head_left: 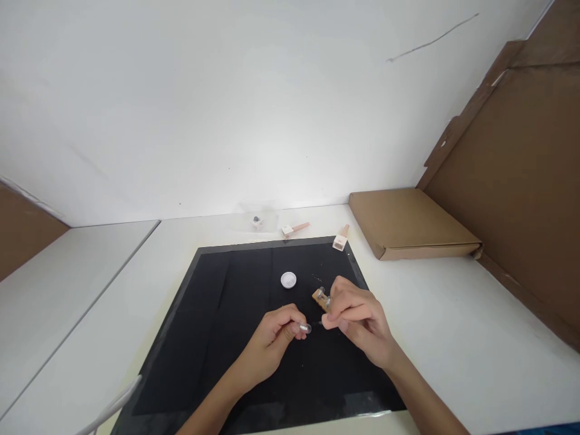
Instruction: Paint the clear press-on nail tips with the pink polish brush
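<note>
The left hand (pixel 280 338) pinches a small clear, silvery piece (pixel 305 328) between thumb and fingers — the right hand (pixel 360 317), fingers curled closed, grips a pink handle (pixel 330 321), its thin tip pointing towards that piece. Both are above the black mat (pixel 254 362) on the white worktop (pixel 453 314); a small white dish (pixel 289 280) lies beyond them.

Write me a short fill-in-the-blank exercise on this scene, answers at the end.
1. The left hand holds a small shiny piece above a mat coloured ____.
2. The right hand holds a pink-handled tool whose thin tip points toward the ____ hand.
3. The small round dish is coloured ____.
4. The flat cardboard box lies to the ____ of the mat.

Missing words: black; left; white; right.
</note>
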Available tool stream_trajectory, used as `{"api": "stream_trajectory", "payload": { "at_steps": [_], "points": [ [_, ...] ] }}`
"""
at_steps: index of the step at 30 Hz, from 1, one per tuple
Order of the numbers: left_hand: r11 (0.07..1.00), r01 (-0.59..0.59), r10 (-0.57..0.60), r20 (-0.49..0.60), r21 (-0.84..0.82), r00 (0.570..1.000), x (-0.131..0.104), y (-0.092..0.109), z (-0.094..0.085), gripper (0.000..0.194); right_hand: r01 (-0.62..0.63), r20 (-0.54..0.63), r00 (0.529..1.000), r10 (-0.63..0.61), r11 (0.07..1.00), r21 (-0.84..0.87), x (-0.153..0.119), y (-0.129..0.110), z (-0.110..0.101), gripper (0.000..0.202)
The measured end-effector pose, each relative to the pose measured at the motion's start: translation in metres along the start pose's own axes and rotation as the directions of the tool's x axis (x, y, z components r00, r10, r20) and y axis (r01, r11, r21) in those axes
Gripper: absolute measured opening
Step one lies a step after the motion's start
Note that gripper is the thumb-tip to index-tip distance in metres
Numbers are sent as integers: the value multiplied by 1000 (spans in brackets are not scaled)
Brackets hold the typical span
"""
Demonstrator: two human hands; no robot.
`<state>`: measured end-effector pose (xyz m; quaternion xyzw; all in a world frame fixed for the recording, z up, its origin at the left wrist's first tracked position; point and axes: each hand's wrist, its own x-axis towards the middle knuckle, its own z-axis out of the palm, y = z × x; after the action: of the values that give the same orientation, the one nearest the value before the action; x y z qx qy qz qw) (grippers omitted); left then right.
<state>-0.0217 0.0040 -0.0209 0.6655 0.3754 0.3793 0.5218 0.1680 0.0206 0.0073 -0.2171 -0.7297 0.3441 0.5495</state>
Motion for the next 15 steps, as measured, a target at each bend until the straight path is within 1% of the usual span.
{"api": "stream_trajectory", "payload": {
  "at_steps": [3, 5, 8, 10, 13, 15],
  "points": [
    [1000, -7, 7, 1, 29, 1000, 0, -1, 0, 36, -36, 45, 998, 36, 999, 5, 0, 0, 0, 15],
    [999, -22, 22, -1, 44, 1000, -1, -1, -1, 35, -63, 60, 996, 64, 998, -3, 0, 0, 0, 15],
    [997, -43, 43, -6, 69, 999, -1, -1, -1, 35, -12, 20, 1000, 12, 1000, 6, 1, 1, 0, 25],
    [994, -54, 56, -13, 90, 998, -1, -1, -1, 35, 10, 18, 1000, -11, 1000, 18, 1, 1, 0, 26],
    [989, -80, 82, -14, 122, 997, 0, -1, -1, 36, -53, 67, 996, 51, 998, 28, 1, 0, 0, 15],
    [987, -91, 93, -8, 134, 996, 0, -1, 0, 36, -83, 71, 994, 81, 996, 24, 1, 0, 0, 16]
  ]
}}
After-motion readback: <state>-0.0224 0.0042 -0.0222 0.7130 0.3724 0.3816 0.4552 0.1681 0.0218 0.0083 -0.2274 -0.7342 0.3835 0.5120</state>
